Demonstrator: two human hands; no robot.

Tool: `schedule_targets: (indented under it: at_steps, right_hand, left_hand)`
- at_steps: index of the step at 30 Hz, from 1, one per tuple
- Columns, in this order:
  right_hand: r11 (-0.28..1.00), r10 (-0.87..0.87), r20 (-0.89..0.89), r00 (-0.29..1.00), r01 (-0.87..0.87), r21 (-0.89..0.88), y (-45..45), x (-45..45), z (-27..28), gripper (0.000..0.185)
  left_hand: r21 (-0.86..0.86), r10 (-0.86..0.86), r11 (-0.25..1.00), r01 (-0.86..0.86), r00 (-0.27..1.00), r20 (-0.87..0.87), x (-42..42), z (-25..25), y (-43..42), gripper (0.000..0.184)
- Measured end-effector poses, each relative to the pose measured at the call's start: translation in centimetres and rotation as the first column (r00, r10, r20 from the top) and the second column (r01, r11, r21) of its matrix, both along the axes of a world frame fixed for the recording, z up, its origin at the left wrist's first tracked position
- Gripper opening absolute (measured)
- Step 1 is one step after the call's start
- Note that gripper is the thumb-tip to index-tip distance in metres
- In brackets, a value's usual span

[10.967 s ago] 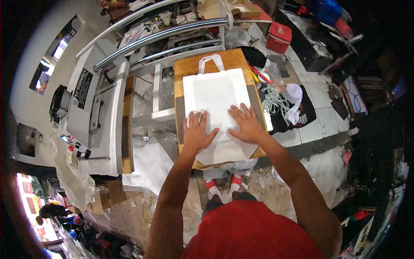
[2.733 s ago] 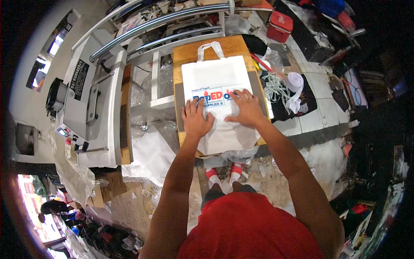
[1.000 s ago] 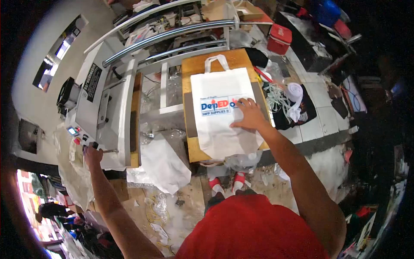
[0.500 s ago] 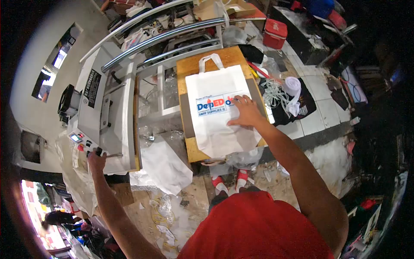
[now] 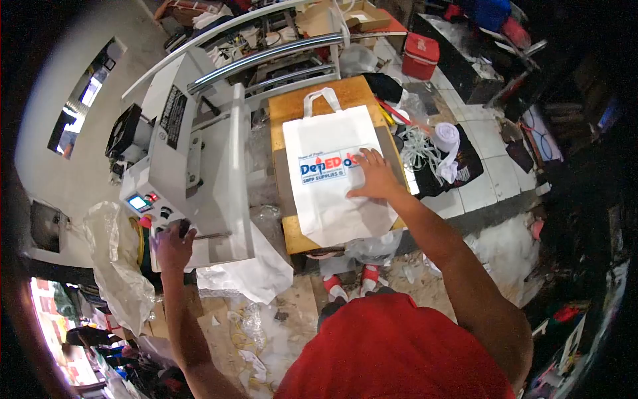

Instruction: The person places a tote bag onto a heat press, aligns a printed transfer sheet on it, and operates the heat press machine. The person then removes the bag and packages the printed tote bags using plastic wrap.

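A white cloth bag [image 5: 335, 206] with a blue and red print lies flat on the wooden board [image 5: 282, 103], its handle pointing away from me. My right hand [image 5: 373, 174] rests on the bag with fingers spread, over the right end of the print. At the left, my left hand [image 5: 174, 246] is wrapped round a black handle [image 5: 183, 228] at the front of the grey and white press machine [image 5: 219, 199]. A lit display [image 5: 138, 202] and a red button are on the machine's panel beside that hand.
Right of the board are a white fabric roll [image 5: 446, 137], tangled white strips [image 5: 419, 147] and black cloth. Behind stands a red box [image 5: 421, 56]. Chrome rails [image 5: 266, 56] run behind the machine. White sheet material [image 5: 256, 269] hangs below it, and clear plastic lies near the left hand.
The machine head has moved right toward the board, with my left hand on its handle. Earlier both hands lay on the bag, which was blank at first and now shows the print.
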State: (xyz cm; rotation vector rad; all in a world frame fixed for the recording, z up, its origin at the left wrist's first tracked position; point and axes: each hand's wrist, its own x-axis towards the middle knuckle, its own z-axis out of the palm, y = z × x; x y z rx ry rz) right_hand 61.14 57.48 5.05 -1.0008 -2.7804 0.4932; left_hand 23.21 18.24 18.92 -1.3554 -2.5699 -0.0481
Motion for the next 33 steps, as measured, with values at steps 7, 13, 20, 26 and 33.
schedule_targets:
  at_steps: [7, 13, 20, 26, 33]
  right_hand:
    - [0.990, -0.026, -0.264, 0.964, 0.062, 0.128, 0.4, 1.1, 0.2, 0.102]
    - [0.980, 0.189, -0.653, 0.734, -0.181, 0.080, -5.8, -0.7, 5.0, 0.052]
    - [0.890, 0.409, -0.631, 0.659, -0.441, 0.117, -15.5, -4.2, 10.0, 0.048]
    - [0.991, 0.127, -0.596, 0.793, -0.085, 0.098, -14.1, -0.7, 10.3, 0.038]
    - [0.982, -0.056, -0.591, 0.805, 0.151, 0.114, -12.7, 0.9, 9.5, 0.025]
  left_hand:
    - [-0.043, -0.178, 0.980, 0.194, 0.952, 0.247, 6.3, 0.6, 6.4, 0.024]
    - [0.336, -0.369, 0.898, 0.284, 0.903, 0.222, 13.5, -0.2, 9.7, 0.022]
    - [0.547, -0.366, 0.809, 0.216, 0.913, 0.181, 19.2, -1.2, 7.5, 0.034]
    - [0.669, -0.138, 0.743, -0.017, 0.974, 0.179, 18.3, -4.5, 0.8, 0.016]
    - [0.440, 0.088, 0.827, -0.351, 0.853, 0.515, 11.7, -15.6, -8.0, 0.015]
